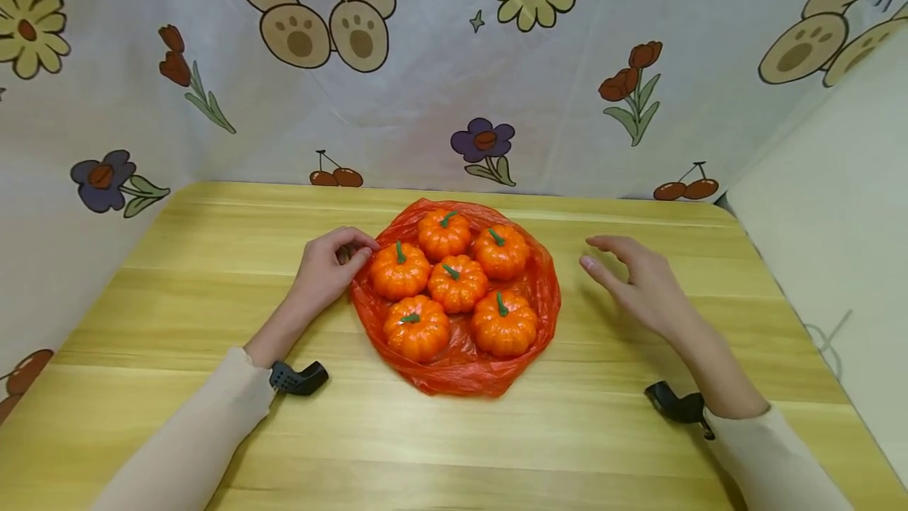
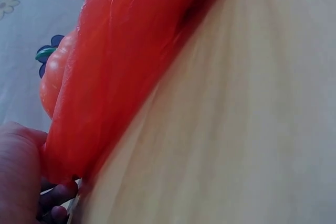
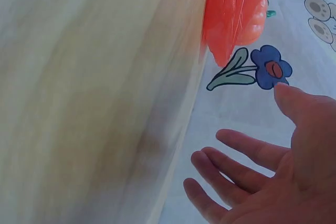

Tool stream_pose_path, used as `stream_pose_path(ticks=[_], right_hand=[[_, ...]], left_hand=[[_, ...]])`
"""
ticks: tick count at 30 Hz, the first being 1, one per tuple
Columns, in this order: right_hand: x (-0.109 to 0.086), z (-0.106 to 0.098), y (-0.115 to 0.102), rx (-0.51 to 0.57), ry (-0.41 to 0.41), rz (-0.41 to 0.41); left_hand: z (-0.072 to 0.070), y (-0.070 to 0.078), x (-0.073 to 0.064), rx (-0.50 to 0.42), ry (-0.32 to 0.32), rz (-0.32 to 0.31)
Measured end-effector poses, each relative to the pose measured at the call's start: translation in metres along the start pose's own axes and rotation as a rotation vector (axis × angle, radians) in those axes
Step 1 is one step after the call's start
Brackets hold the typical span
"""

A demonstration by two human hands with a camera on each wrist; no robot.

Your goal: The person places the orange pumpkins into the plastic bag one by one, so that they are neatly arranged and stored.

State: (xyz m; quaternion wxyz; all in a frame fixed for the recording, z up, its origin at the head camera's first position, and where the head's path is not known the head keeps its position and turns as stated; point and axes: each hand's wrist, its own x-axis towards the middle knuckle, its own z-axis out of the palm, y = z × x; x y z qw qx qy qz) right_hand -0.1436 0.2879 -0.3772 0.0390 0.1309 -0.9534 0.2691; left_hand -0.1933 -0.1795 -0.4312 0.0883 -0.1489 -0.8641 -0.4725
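A red plastic bag (image 1: 461,373) sits on the table with its rim folded down into a round, low shape. Several small orange pumpkins (image 1: 457,284) with green stems lie inside it. At the bag's left rim, my left hand (image 1: 329,266) pinches the thin plastic between thumb and fingers; the left wrist view shows the bag's edge (image 2: 68,150) between them. My right hand (image 1: 634,282) is held apart from the bag on its right side, fingers spread and holding nothing. In the right wrist view the palm and fingers (image 3: 244,174) show, with the bag farther off.
The wooden table (image 1: 454,456) runs back to a white cloth (image 1: 411,124) printed with flowers, bears and cherries. A plain white surface (image 1: 830,203) rises along the right side. Black wrist cameras (image 1: 298,378) are strapped by the sleeves.
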Motion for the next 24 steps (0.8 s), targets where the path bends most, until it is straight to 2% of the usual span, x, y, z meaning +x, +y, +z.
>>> stream_pose_path(ticks=[7, 13, 19, 24], right_hand=[[-0.001, -0.002, 0.004, -0.053, 0.008, 0.013], [-0.004, -0.002, 0.009, -0.064, 0.011, 0.018], [-0.003, -0.001, 0.010, -0.066, 0.026, 0.007], [-0.005, 0.000, 0.008, -0.050, 0.018, 0.004]], left_hand=[[0.002, 0.000, 0.013, 0.007, 0.000, -0.011], [0.004, -0.002, 0.018, 0.000, -0.008, -0.017], [-0.002, -0.005, 0.011, -0.019, 0.024, -0.019], [-0.018, -0.013, -0.001, 0.022, 0.070, -0.027]])
